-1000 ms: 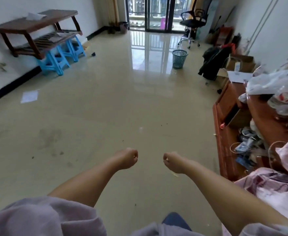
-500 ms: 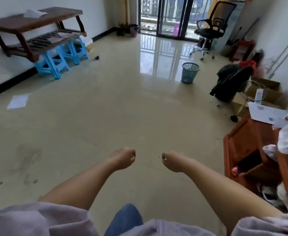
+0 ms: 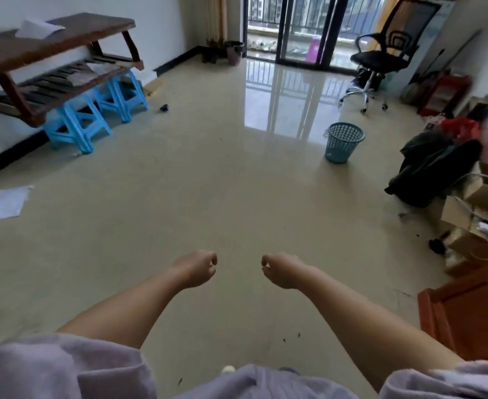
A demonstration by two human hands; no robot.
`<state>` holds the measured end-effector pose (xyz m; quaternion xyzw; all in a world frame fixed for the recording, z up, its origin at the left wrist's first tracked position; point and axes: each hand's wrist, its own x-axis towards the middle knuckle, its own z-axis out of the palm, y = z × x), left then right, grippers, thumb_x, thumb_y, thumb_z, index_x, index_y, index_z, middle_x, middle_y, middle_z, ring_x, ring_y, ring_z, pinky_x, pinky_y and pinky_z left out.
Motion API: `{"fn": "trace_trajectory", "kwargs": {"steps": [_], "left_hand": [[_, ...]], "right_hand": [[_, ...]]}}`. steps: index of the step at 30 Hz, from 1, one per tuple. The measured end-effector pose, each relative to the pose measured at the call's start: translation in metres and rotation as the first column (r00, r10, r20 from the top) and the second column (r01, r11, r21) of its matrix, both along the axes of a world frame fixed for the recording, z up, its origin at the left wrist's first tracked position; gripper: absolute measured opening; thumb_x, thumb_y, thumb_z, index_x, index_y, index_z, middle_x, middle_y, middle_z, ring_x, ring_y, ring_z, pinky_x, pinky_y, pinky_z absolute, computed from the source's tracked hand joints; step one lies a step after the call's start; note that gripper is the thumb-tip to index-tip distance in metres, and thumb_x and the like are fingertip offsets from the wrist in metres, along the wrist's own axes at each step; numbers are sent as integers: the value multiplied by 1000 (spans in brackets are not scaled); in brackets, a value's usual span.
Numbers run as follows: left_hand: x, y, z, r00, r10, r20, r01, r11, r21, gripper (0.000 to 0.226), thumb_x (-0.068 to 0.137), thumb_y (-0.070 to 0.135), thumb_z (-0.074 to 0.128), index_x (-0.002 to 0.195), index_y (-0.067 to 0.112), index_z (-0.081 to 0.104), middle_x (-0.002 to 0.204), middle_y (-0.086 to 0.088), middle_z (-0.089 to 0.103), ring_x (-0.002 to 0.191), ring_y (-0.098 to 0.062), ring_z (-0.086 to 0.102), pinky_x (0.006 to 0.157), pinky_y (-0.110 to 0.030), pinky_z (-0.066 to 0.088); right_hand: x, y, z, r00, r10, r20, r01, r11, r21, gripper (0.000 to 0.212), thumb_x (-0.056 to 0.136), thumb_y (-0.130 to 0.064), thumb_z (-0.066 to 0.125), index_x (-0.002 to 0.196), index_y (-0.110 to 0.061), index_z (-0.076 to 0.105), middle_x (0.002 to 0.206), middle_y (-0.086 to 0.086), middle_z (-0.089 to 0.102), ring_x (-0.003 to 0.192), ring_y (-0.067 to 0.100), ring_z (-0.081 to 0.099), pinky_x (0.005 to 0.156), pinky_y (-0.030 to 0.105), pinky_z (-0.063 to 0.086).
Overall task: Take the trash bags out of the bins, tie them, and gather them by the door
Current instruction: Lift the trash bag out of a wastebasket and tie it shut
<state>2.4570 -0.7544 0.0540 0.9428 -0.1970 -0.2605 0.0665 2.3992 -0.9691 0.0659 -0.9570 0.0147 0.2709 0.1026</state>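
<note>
Left hand (image 3: pixel 196 267) and right hand (image 3: pixel 281 269): loosely curled into fists, empty, held out side by side over bare floor (image 3: pixel 208 182). Teal mesh bin (image 3: pixel 343 142): well ahead of right hand, upright, liner not discernible. Dark bin (image 3: pixel 234 52): far beyond both hands, beside glass door (image 3: pixel 300 27), contents unreadable. Orange cabinet (image 3: pixel 467 315): right of right hand, cut off by frame edge.

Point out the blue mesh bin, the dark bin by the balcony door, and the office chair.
blue mesh bin (image 3: pixel 343 145), head view, on its front mesh wall.
dark bin (image 3: pixel 234 52), head view, on its side wall, left of the glass door.
office chair (image 3: pixel 378 60), head view, on the black seat.
</note>
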Motion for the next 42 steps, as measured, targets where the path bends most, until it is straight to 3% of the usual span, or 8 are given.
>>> {"fn": "trace_trajectory", "kwargs": {"steps": [6,11,24,29,33,42], "left_hand": [[138,-69,-9,998,-48,-39,46,998,-48,34,94,23,40,126,17,52,132,-9,55,117,-28,54,93,-33,44],[263,-130,-19,999,-27,-32,25,998,-66,34,94,23,40,125,17,52,130,-9,56,115,-29,54,92,-34,45],[550,-206,-25,987,132,-89,-138,988,-70,34,92,23,40,121,16,56,125,-8,60,109,-27,58,88,-34,46],[688,-200,-30,986,135,-95,-141,988,-59,31,90,22,41,113,17,61,120,-9,63,107,-28,59,87,-32,46],[812,-196,-12,987,131,-92,-134,990,-36,30,91,21,41,112,16,61,119,-8,63,105,-27,59,85,-30,45],[1027,-270,-10,994,1,-109,-11,996,-89,29,91,18,43,110,12,64,117,-10,64,106,-27,59,86,-30,45]], "right_hand": [[128,-64,-5,999,-45,-27,46,999,7,32,96,-26,37,116,-12,57,115,14,62,106,33,59,90,38,49],[255,-128,-20,998,38,-39,-40,998,-41,38,100,-32,32,128,-12,48,133,12,54,119,32,52,96,38,42],[575,-217,-27,959,228,-167,-254,955,-156,38,101,-28,29,132,-11,44,130,11,53,115,31,53,92,38,45],[712,-217,-34,984,151,-97,-159,984,-79,32,97,-26,38,119,-12,56,120,13,60,109,32,57,91,38,47],[820,-223,-20,969,194,-151,-214,969,-124,36,101,-25,30,130,-10,46,130,10,54,117,30,52,95,37,43],[1025,-272,-23,988,88,-128,-97,993,-71,39,100,-30,31,131,-11,47,132,11,54,118,32,52,95,37,43]]}}
